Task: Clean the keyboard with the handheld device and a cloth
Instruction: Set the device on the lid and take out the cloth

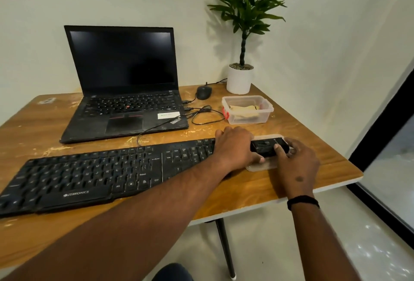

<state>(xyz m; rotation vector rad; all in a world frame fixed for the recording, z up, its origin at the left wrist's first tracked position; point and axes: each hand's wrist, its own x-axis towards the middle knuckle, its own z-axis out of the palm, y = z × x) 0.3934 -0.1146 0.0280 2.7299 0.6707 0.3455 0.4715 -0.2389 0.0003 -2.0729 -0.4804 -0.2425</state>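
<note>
A long black keyboard (94,175) lies across the front of the wooden table (246,193). At its right end a small black handheld device (267,145) sits above a clear plastic lid (262,167). My left hand (235,146) reaches over the keyboard's number pad and grips the device's left end. My right hand (295,164) holds its right end, fingers curled over the top. A beige cloth (243,108) lies folded inside a clear plastic container (266,114) further back.
An open black laptop (125,92) stands behind the keyboard, with cables (201,116) and a black mouse (203,92) to its right. A potted plant (239,79) occupies the back right corner. The table's right edge (349,182) is close to my right hand.
</note>
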